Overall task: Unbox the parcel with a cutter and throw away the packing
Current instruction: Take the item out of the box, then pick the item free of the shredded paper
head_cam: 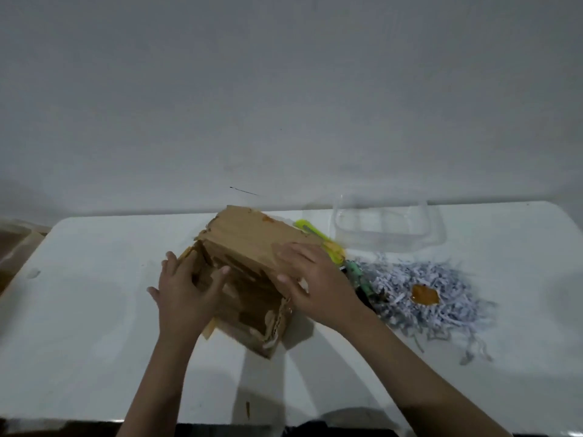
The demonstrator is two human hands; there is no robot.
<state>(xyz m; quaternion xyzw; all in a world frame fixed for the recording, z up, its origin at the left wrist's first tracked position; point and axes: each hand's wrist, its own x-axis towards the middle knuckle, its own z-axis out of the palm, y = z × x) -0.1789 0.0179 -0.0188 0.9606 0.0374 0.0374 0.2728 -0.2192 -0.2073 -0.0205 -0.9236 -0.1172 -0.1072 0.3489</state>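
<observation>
One box [249, 247] lies tipped on the desk [94, 294]; two hands grip it, left hand [186, 291] fingers curled into its opening, right hand [315, 282] spread over its side; one shred pile [441, 298], one cutter [310, 230], one clear tub [388, 228] lie right.

A white table [94, 310] fills the lower half of the frame, with a plain grey wall [284, 89] above it bearing 1 thin dark mark [244, 191] just over the table's far edge. A clear plastic container [386, 227] stands at the table's far edge, right of centre, and a green object [358, 274], too blurred to identify, lies just below it. At the far left edge of the frame, something brown [14, 244] sits beside the table, too dim to make out.
</observation>
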